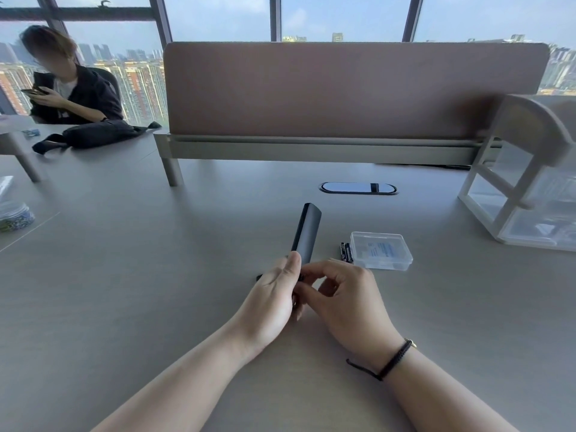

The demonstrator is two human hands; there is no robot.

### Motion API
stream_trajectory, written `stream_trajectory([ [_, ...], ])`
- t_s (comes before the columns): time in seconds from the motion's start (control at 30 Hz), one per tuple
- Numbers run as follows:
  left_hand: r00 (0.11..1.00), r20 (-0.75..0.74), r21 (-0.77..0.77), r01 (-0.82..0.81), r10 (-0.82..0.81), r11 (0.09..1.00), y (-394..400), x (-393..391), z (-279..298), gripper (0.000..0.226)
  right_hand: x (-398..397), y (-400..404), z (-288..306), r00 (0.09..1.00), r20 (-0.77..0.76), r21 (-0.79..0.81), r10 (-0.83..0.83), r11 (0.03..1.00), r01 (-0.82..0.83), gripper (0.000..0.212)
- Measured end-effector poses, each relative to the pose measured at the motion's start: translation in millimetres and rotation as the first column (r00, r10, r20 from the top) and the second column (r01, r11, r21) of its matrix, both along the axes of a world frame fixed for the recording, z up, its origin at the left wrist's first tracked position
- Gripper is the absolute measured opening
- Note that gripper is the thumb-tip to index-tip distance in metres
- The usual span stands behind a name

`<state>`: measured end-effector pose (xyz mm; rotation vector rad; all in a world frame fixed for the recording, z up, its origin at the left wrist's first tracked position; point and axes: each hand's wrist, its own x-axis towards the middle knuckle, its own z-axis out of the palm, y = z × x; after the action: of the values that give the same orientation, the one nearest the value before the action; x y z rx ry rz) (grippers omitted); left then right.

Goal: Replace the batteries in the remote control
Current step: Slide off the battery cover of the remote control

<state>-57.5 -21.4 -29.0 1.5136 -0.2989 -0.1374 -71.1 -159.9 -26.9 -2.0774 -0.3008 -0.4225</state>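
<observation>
Both of my hands are on the remote control (307, 233), which I take as my landmark. My left hand (271, 294) wraps its near end, thumb along the side; my right hand (339, 291) pinches that same end with curled fingertips, and I cannot tell whether it works a cover or a cell. The far end tilts up off the desk (156, 291). Right of the remote lie two dark batteries (346, 251), touching a clear plastic case (381, 251). I judge this the opening or swapping step; next calls for a steady left grip while the right works at the near end.
</observation>
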Motion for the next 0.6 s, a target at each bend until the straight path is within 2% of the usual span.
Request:
stream_trajectory([
  [0.37,0.999,-0.039,-0.095,0.032,-0.036,0.995,-3.0,0.9,-0.7,0.053,3.7,-1.3,1.2,0.993,-0.111,0.072,0.041,0.997,-0.033,0.011],
  [0.53,0.999,-0.005,-0.055,0.038,-0.038,0.998,-2.8,0.3,-1.5,0.062,3.3,-0.8,2.3,0.988,-0.133,0.132,0.076,0.990,-0.059,0.009],
  [0.6,1.000,0.004,-0.038,0.024,-0.024,0.999,-2.5,-0.1,-2.7,0.058,2.8,-0.4,2.5,0.989,-0.126,0.149,0.083,0.987,-0.064,0.008],
])
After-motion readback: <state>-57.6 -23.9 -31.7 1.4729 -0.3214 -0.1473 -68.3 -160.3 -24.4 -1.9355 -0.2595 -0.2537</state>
